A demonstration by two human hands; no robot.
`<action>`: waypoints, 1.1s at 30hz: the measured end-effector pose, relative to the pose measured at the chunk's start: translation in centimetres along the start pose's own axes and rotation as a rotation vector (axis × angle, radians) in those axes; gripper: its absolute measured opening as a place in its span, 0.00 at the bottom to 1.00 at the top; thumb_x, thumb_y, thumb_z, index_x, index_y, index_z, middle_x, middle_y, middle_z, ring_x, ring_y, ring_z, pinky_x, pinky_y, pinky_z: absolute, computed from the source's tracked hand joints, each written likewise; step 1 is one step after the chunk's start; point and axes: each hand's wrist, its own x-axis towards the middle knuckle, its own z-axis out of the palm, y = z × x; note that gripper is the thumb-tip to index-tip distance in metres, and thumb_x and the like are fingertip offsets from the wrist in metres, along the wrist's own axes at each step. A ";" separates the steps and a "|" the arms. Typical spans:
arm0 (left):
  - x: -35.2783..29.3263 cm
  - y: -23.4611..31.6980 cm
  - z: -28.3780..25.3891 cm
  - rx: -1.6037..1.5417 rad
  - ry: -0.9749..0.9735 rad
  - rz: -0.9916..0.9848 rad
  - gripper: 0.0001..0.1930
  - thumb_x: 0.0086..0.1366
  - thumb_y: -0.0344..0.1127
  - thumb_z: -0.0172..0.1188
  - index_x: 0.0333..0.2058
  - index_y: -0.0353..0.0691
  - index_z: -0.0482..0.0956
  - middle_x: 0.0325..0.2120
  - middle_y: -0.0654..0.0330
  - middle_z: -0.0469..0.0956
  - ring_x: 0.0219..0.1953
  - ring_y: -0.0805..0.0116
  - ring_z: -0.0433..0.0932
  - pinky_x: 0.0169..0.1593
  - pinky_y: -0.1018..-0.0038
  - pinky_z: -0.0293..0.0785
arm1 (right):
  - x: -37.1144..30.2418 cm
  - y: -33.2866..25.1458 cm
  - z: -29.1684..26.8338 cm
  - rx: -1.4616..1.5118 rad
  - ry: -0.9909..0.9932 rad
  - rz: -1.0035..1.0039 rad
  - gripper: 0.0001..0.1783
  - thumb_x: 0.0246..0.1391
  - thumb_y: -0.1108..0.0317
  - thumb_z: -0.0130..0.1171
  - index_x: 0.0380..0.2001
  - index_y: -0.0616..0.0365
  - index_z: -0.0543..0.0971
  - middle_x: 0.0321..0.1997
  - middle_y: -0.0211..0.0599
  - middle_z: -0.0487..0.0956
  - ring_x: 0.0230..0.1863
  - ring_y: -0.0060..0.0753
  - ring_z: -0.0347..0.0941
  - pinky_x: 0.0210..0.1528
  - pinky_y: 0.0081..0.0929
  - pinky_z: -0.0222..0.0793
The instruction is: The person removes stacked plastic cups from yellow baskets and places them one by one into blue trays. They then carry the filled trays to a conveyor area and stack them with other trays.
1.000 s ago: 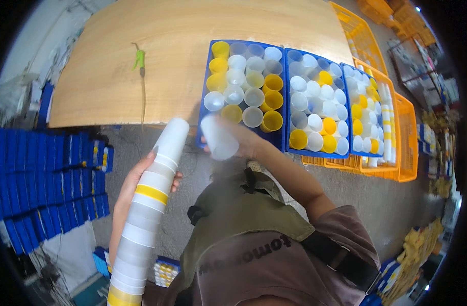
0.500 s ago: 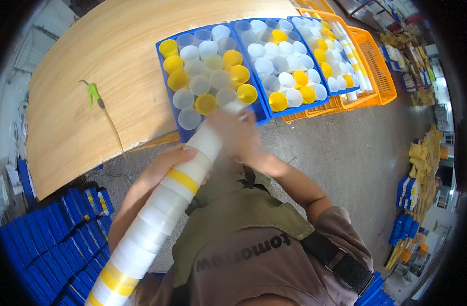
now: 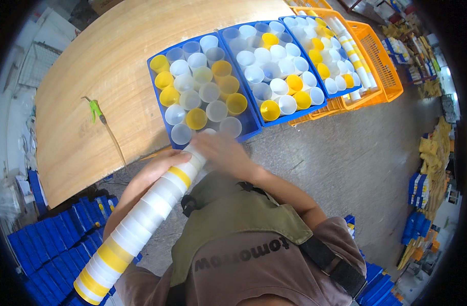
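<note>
A long stack of nested plastic cups (image 3: 144, 214), white with some yellow ones, runs slantwise along my left forearm. My left hand (image 3: 173, 162) is closed round it near its upper end. At that upper end is my right hand (image 3: 226, 153), its fingers smeared by motion, so its grip cannot be made out. Just beyond both hands sits a blue box (image 3: 251, 125) of cups standing mouth up in rows, translucent white and yellow. One translucent cup (image 3: 230, 127) stands in its near row, close to my right hand. The near middle of that box is partly hidden by my hand.
Two more blue boxes of cups, a middle one (image 3: 294, 115) and a far one (image 3: 345, 93), continue to the right. Orange crates (image 3: 379, 61) stand beyond, one holding cup stacks. A green air gun (image 3: 95, 109) lies on the wooden table (image 3: 91, 66). Blue boxes (image 3: 55, 245) are piled lower left.
My right hand has drawn back from the box to the stack's upper end. A translucent cup now shows in the near row. The stack's lower end has come into view.
</note>
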 end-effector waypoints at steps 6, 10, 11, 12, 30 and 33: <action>-2.2 -0.9 -2.7 -0.040 0.096 0.012 0.36 0.61 0.41 0.64 0.63 0.34 0.59 0.46 0.46 0.76 0.38 0.60 0.82 0.38 0.72 0.79 | 0.2 1.6 0.4 -0.070 0.072 0.437 0.29 0.48 0.69 0.62 0.55 0.61 0.70 0.56 0.41 0.74 0.59 0.45 0.69 0.59 0.44 0.64; -4.2 -1.8 -3.8 0.174 0.023 0.091 0.43 0.57 0.42 0.68 0.66 0.34 0.55 0.53 0.47 0.70 0.54 0.59 0.73 0.54 0.69 0.72 | 1.8 -1.6 -0.1 0.025 0.118 0.050 0.32 0.46 0.69 0.64 0.56 0.62 0.69 0.57 0.42 0.73 0.59 0.46 0.67 0.57 0.44 0.65; -4.3 -2.1 -3.7 0.256 -0.033 0.134 0.44 0.56 0.42 0.69 0.65 0.33 0.55 0.53 0.47 0.71 0.54 0.59 0.72 0.53 0.68 0.71 | 2.8 -2.9 0.1 -0.005 0.043 -0.115 0.34 0.44 0.68 0.66 0.57 0.62 0.69 0.57 0.42 0.73 0.60 0.46 0.67 0.56 0.43 0.65; -4.2 -2.3 -3.5 0.351 -0.059 0.134 0.44 0.56 0.42 0.70 0.65 0.33 0.55 0.52 0.46 0.71 0.54 0.59 0.72 0.53 0.67 0.71 | 3.5 -3.7 0.1 -0.047 -0.047 -0.230 0.36 0.43 0.68 0.67 0.57 0.61 0.68 0.57 0.43 0.72 0.60 0.45 0.67 0.56 0.43 0.65; -8.0 -7.0 -5.4 -0.017 -0.041 0.157 0.45 0.55 0.37 0.69 0.66 0.30 0.52 0.53 0.47 0.71 0.52 0.57 0.74 0.55 0.66 0.72 | 7.3 -7.7 1.2 -0.016 -0.102 -0.281 0.38 0.36 0.64 0.71 0.54 0.57 0.70 0.56 0.41 0.73 0.54 0.43 0.72 0.51 0.40 0.67; -10.2 -6.9 -5.8 -0.366 -0.045 0.143 0.43 0.55 0.35 0.67 0.65 0.30 0.54 0.46 0.44 0.76 0.42 0.57 0.81 0.43 0.65 0.81 | 8.3 -5.4 1.6 -0.090 -0.336 0.161 0.38 0.37 0.65 0.71 0.54 0.57 0.68 0.54 0.42 0.75 0.52 0.43 0.74 0.50 0.40 0.67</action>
